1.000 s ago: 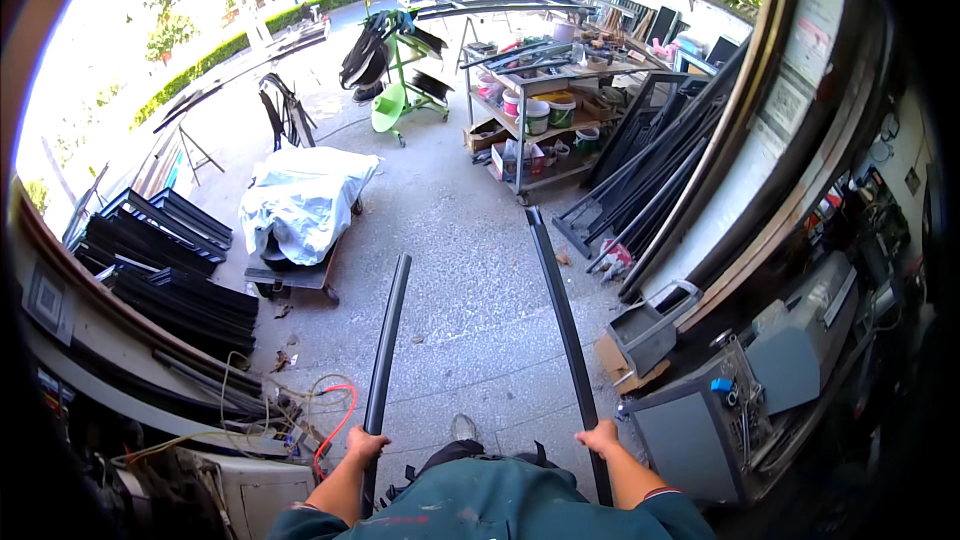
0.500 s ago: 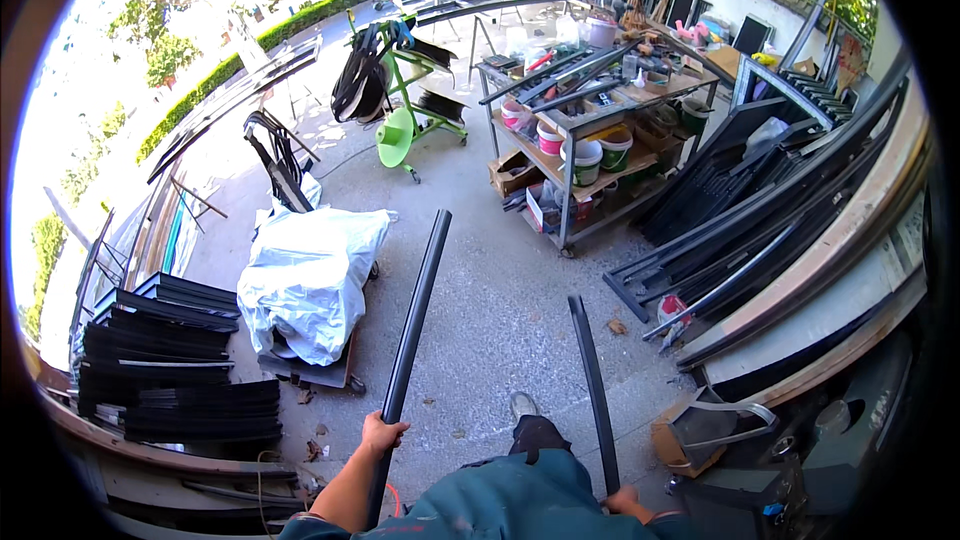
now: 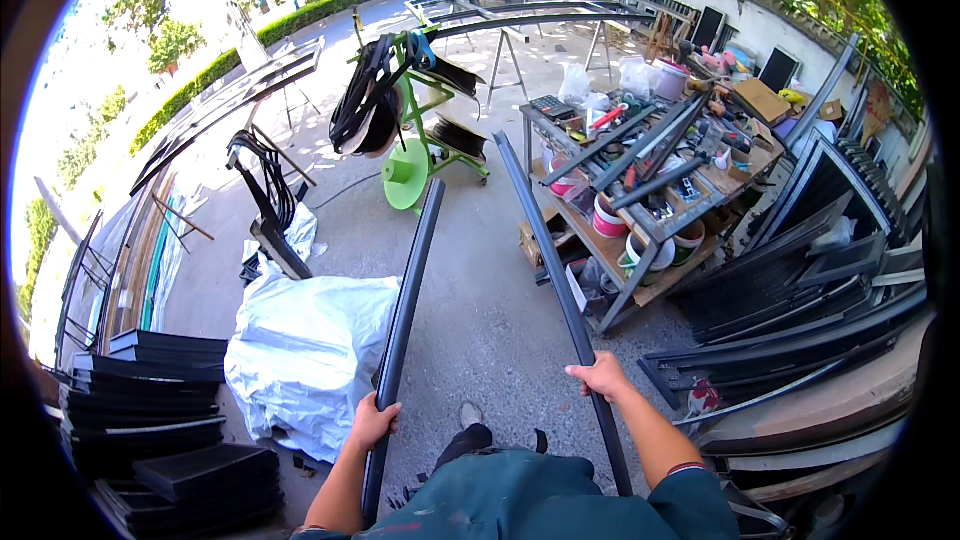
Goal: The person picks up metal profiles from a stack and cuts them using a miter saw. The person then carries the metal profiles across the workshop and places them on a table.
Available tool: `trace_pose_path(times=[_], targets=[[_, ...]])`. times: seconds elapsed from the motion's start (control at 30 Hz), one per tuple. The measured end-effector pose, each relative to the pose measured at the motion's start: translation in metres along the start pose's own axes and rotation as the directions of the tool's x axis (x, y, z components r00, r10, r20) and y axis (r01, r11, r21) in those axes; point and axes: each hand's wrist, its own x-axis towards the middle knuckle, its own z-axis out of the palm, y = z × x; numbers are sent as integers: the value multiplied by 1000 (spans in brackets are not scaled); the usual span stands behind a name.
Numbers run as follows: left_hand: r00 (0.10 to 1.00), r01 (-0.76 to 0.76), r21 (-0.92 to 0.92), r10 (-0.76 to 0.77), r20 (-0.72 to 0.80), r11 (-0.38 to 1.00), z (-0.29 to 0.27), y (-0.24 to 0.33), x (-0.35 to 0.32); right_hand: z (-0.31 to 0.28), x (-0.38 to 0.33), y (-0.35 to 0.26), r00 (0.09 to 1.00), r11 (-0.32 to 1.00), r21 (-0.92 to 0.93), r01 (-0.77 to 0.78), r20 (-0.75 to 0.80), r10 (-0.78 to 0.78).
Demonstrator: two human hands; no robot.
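My left hand [image 3: 374, 420] is closed around a long dark grey metal profile [image 3: 408, 300], which slants up and away from my left side. In my right hand [image 3: 602, 376] is a second dark profile [image 3: 545, 250] of the same kind, gripped near its lower part. Its far end reaches up past the near left corner of the workbench in the picture. The two bars are apart, one on each side of my body, with their lower ends beside my legs.
At the right stands a workbench [image 3: 655, 225] loaded with tools and buckets. A green wheeled reel stand [image 3: 405, 175] is ahead. On the left are a white-sheeted cart [image 3: 310, 350] and stacked black frames [image 3: 150, 400]. More profiles [image 3: 800, 340] lean at the right; a large frame [image 3: 530, 10] rests on trestles behind.
I have moved forward, and the bench and reel stand look nearer. My right hand and its profile have risen, with the bar's far end now reaching much higher in view.
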Motion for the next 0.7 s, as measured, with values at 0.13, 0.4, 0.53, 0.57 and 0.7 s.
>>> trace_pose_path(times=[0.13,0.4,0.53,0.57,0.7], targets=[[996,-84,58,83,23,995,-42,79,172,39,52,-69,997,997,55,-58,52,55],[965,-24,-191,72,251,981,-68,285,437,47,218,-228,999,969,242,-43,34,36],[955,-21,-227,86,284,974,-66,376,570,30,357,-329,993,910,411,-61,117,13],[957,24,-220,41,286,975,-69,394,599,23,400,-354,994,905,424,-38,111,-10],[950,-5,-186,63,305,983,-74,478,696,5,517,-452,993,851,525,-12,106,-51]])
